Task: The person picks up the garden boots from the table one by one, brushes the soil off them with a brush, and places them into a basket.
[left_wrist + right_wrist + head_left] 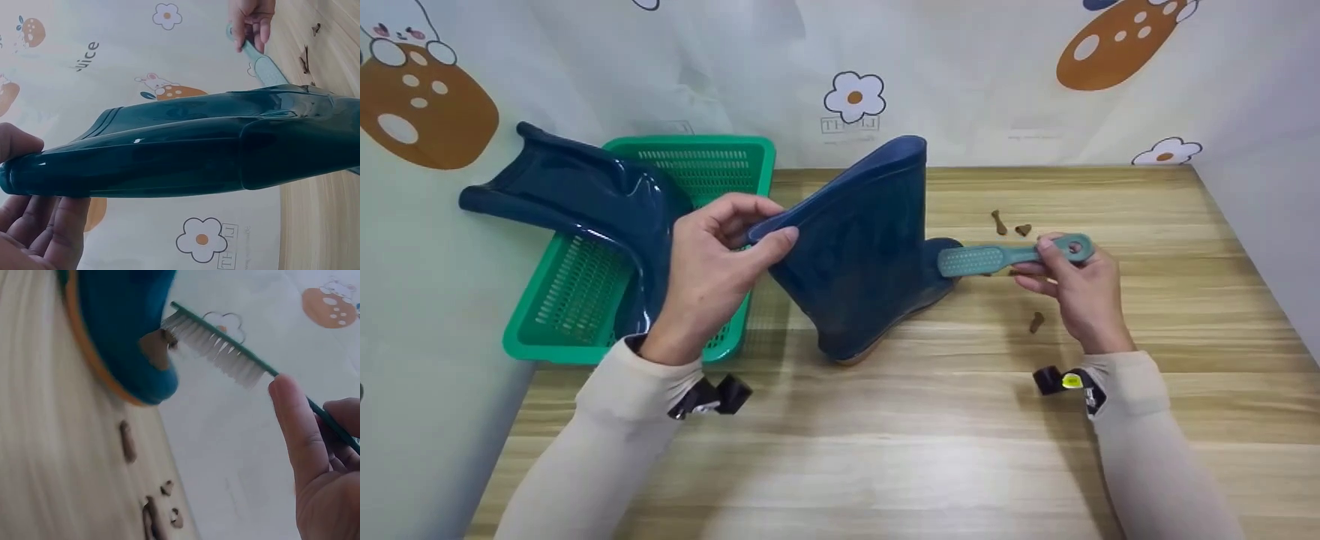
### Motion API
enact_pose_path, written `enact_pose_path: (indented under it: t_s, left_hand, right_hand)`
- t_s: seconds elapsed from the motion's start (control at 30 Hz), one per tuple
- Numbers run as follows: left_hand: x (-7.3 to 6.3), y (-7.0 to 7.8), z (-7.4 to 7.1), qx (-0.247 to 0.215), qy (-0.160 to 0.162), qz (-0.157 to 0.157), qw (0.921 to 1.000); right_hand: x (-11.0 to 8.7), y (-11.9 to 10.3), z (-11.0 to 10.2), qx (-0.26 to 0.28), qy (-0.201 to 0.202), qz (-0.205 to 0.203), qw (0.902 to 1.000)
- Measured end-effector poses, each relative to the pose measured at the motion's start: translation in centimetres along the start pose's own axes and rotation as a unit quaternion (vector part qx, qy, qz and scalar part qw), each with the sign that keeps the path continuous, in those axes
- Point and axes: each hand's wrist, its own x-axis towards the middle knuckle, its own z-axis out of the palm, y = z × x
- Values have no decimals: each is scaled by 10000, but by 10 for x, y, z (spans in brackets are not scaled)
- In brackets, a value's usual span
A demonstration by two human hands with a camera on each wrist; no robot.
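Observation:
A dark blue rain boot [862,255] stands tilted on the table, its toe toward the right. At the top rim of its shaft, my left hand [712,274] pinches the edge between thumb and fingers. My right hand [1080,296] holds a green brush [979,260] by its handle, bristles down, the head over the boot's toe. White bristles [219,354] show in the right wrist view, their far end right at a brown mud patch [154,349] on the toe. From the left wrist, the shaft [140,157] looks pressed narrow.
A second blue boot [585,180] lies in a green plastic basket [521,330] at the left, its shaft jutting over the rim. Several brown clumps [1036,322] are scattered on the wooden table [885,450] near the toe. A patterned sheet [960,97] covers the wall behind.

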Motion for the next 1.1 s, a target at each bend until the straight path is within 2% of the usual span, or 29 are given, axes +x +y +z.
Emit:
enact_pose_path:
  t_s: [0.17,0.27,0.37,0.47,0.63,0.77,0.9,1.1]
  left_hand:
    - [-1,-1,-2,-25,48,-2,10000]
    - [-2,-1,-2,-33,76,-16,10000]
    - [-2,0,-1,-24,63,-24,10000]
    - [-2,0,0,1,55,-34,10000]
    - [-2,0,1,16,59,-13,10000]
    - [-4,0,1,-57,101,-18,9999]
    - [-5,0,0,-94,160,-33,9998]
    - [-2,0,0,-63,92,5,9999]
  right_hand:
    - [-3,-2,-17,-43,202,65,9998]
    - [-4,-7,-22,36,315,-33,9995]
    - [-3,-9,-20,273,352,-154,9989]
    - [-2,-8,-11,435,217,-142,9987]
    - [1,2,-4,158,-13,19,9999]
    - [0,0,-16,2,151,105,9998]
    - [1,-8,-25,56,374,-47,9993]
    - [5,-13,-18,307,417,-205,9984]
